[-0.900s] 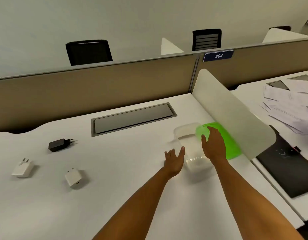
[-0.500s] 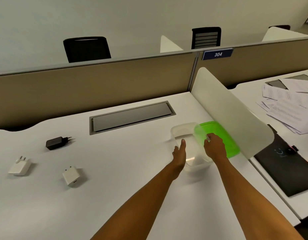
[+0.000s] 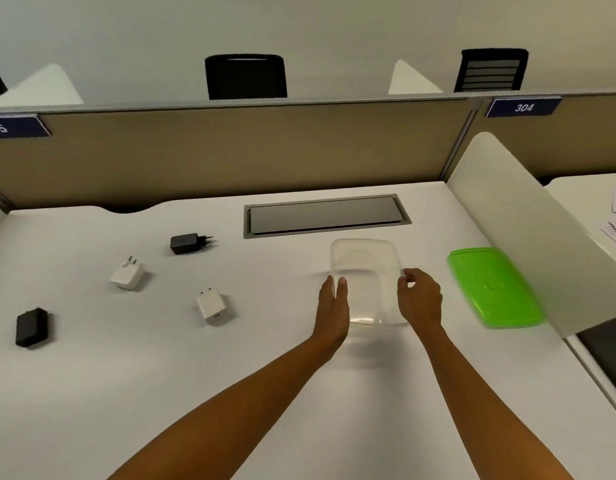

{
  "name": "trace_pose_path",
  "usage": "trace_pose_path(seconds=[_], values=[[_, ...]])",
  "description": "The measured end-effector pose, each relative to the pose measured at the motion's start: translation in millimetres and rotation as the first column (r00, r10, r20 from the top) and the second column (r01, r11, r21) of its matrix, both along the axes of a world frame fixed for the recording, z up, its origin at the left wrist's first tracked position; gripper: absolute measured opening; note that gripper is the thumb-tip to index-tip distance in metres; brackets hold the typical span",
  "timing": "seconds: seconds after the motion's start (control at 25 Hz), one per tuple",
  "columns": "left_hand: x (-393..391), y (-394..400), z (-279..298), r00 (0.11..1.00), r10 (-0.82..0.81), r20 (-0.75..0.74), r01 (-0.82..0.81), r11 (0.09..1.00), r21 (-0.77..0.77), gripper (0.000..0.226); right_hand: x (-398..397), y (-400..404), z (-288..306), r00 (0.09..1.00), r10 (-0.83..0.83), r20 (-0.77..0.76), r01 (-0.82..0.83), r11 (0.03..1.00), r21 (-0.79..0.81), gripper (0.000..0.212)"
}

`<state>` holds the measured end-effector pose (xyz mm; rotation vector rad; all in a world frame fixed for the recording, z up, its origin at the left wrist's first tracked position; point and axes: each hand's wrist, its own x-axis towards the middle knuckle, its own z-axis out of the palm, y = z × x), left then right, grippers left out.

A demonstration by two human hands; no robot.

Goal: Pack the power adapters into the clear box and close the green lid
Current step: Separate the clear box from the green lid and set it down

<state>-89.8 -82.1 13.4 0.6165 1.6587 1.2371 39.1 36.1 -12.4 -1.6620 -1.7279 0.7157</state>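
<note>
The clear box (image 3: 363,268) stands open on the white desk (image 3: 230,393), right of centre. My left hand (image 3: 332,306) holds its left wall, thumb over the rim. My right hand (image 3: 419,299) pinches the right rim with the fingertips. The green lid (image 3: 493,289) lies flat on the desk to the right of the box, apart from it and against the white divider. Several power adapters lie to the left: a black one with round pins (image 3: 189,242), a white one (image 3: 127,273), another white one (image 3: 212,304) and a black one (image 3: 31,327) at far left.
A white curved divider (image 3: 514,216) bounds the desk on the right. A grey cable hatch (image 3: 325,216) sits in the desk behind the box. A beige partition (image 3: 230,150) closes the back. Papers lie on the neighbouring desk (image 3: 615,216).
The green lid has come off the box and now lies to its right. My right hand let go of the lid and took the box's right rim; my left hand closed on the left wall.
</note>
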Motion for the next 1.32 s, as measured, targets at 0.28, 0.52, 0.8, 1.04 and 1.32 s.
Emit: trace_pose_path(seconds=[0.28, 0.52, 0.8, 1.04, 1.32], values=[[-84, -89, -8, 0.985, 0.173, 0.007, -0.173, 0.984, 0.038, 0.047, -85, -68, 7, 0.983, 0.171, -0.065, -0.169, 0.985, 0.028, 0.024], [-112, -148, -21, 0.969, 0.234, 0.077, -0.236, 0.972, 0.019, 0.051, -118, -117, -2, 0.974, 0.217, -0.059, -0.217, 0.976, 0.021, 0.023], [-116, -170, -24, 0.978, 0.208, 0.025, -0.209, 0.977, 0.032, 0.061, -127, -140, -10, 0.972, 0.233, -0.035, -0.233, 0.973, 0.009, 0.025], [-121, -180, -28, 0.973, 0.222, 0.065, -0.224, 0.975, 0.016, 0.053, -127, -146, -23, 0.974, 0.225, -0.023, -0.225, 0.974, -0.007, 0.026], [-143, -200, -50, 0.951, 0.269, -0.150, -0.274, 0.962, -0.011, 0.067, -148, -146, -1, 0.958, 0.277, 0.082, -0.284, 0.953, 0.108, 0.045]])
